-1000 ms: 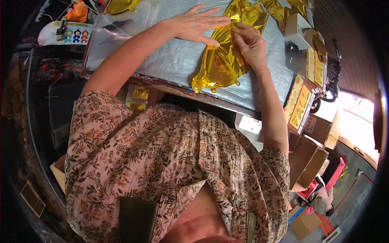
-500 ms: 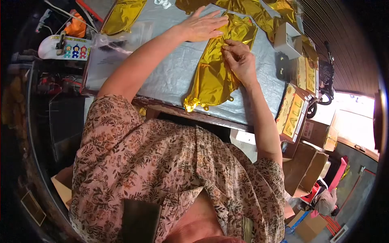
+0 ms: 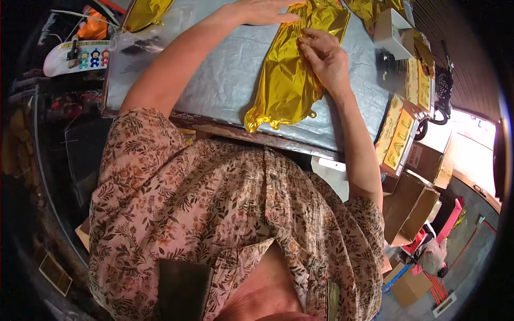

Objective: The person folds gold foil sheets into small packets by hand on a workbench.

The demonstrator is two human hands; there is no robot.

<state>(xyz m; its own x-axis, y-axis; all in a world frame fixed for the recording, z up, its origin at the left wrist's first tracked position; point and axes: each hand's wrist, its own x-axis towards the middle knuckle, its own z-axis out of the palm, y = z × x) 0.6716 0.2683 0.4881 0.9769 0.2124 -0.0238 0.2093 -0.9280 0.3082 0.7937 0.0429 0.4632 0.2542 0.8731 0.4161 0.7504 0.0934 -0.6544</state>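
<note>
Head view: gold foil lies lengthwise on the table, one end at the near edge.
The left hand, fingers outstretched, reaches its upper part; the right hand bunches fingertips against it, pinching or not I cannot tell. Such film probably creases easily: light, flat pressure suits.

Bright light glares beside brown ribbed panelling
</note>
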